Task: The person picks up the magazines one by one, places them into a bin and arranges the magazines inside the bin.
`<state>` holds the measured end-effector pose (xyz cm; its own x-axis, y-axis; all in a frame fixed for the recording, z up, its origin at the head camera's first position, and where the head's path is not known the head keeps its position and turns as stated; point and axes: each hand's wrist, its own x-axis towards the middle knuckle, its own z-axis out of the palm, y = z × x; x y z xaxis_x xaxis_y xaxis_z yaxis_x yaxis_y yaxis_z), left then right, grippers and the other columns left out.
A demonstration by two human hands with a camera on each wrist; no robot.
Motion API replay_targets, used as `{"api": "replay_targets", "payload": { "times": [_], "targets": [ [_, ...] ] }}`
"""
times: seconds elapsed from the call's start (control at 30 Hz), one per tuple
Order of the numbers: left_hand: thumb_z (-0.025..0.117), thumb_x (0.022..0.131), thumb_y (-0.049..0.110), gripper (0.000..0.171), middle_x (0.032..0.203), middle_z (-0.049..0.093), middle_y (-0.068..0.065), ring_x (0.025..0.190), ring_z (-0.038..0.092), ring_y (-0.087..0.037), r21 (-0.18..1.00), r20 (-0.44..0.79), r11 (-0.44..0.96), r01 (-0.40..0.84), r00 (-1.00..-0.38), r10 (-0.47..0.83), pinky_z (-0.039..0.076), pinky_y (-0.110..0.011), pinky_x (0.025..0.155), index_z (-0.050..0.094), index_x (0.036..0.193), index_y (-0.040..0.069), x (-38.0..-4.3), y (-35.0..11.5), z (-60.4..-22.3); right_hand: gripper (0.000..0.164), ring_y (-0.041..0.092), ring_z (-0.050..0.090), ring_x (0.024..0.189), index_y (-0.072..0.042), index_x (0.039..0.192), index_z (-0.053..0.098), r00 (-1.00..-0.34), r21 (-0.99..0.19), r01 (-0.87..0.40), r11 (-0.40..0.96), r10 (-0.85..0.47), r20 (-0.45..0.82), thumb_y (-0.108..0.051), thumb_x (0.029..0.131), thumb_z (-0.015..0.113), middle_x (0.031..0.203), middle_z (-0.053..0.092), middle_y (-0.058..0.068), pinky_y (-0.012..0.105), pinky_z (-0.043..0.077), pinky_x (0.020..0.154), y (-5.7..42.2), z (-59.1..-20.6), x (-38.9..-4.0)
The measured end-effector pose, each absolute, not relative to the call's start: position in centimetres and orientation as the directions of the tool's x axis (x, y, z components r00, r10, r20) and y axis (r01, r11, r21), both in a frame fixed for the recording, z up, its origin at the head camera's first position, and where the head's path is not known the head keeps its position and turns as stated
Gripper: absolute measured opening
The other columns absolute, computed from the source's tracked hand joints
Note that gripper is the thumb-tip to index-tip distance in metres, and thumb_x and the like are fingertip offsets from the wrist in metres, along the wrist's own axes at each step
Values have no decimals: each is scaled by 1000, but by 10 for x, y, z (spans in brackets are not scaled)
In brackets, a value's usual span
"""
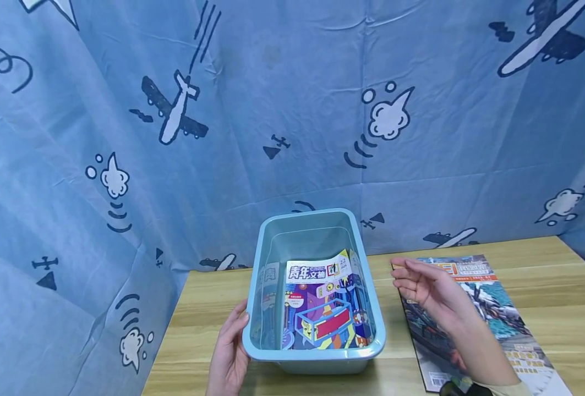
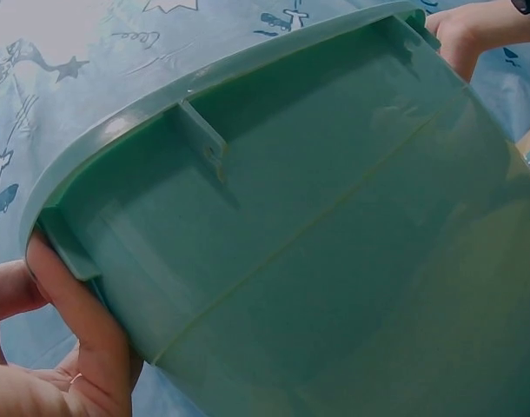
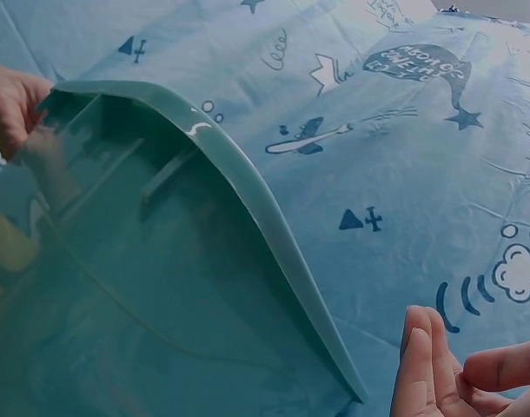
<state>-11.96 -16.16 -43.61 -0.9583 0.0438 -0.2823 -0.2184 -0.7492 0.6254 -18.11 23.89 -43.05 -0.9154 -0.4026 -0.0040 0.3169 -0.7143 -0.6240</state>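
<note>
A light blue-green plastic bin [image 1: 317, 355] stands on the wooden table, a colourful purple magazine [image 1: 317, 294] lying face up inside it. At the bin's left side, my left hand [image 1: 230, 352] grips the rim; the left wrist view shows its fingers [image 2: 78, 304] tucked against the underside of the rim near a corner. My right hand [image 1: 438, 297] is apart from the bin, fingers loosely bent with nothing between them. Under it lies another magazine [image 1: 495, 308] with a dark and teal cover, partly hidden by the hand and forearm. In the right wrist view the fingers [image 3: 413, 373] are beside the bin.
The light wooden tabletop [image 1: 203, 308] runs beneath everything. A blue curtain [image 1: 292, 110] printed with planes and clouds hangs right behind the bin and along the left. Something dark [image 1: 463, 389] sits at the right wrist.
</note>
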Motion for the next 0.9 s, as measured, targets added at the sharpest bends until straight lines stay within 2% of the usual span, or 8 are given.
{"api": "replay_targets", "payload": {
  "times": [0.23, 0.5, 0.7, 0.9],
  "targets": [
    [54, 104, 1, 37, 134, 63, -15, 121, 67, -26, 642, -329, -727, -242, -944, 24, 47, -40, 113, 46, 140, 5, -121, -162, -434, 39, 24, 76, 91, 1, 112, 75, -928, -615, 309, -725, -371, -28, -8, 113, 37, 103, 77, 15, 34, 67, 85, 244, -431, -180],
    [50, 105, 2, 44, 133, 64, -14, 118, 68, -23, 712, -327, -651, -263, -945, 24, 51, -39, 109, 36, 147, 3, -121, -164, -432, 41, 26, 75, 94, 4, 118, 72, -917, -611, 267, -745, -391, 76, -6, 113, 32, 105, 76, 17, 34, 66, 87, 252, -435, -180],
    [50, 104, 2, 49, 128, 66, -12, 116, 69, -23, 746, -324, -608, -273, -946, 27, 52, -38, 107, 33, 150, 0, -125, -164, -430, 39, 27, 75, 95, 6, 114, 71, -929, -590, 246, -769, -361, 84, -5, 113, 33, 103, 76, 19, 33, 67, 84, 262, -434, -181],
    [53, 107, 6, 39, 125, 68, -12, 115, 69, -23, 743, -327, -613, -268, -945, 16, 52, -40, 106, 42, 143, 3, -125, -164, -431, 39, 27, 75, 94, 6, 115, 71, -938, -583, 236, -778, -339, 73, -6, 113, 33, 103, 75, 19, 33, 67, 83, 270, -436, -180]
  ]
}}
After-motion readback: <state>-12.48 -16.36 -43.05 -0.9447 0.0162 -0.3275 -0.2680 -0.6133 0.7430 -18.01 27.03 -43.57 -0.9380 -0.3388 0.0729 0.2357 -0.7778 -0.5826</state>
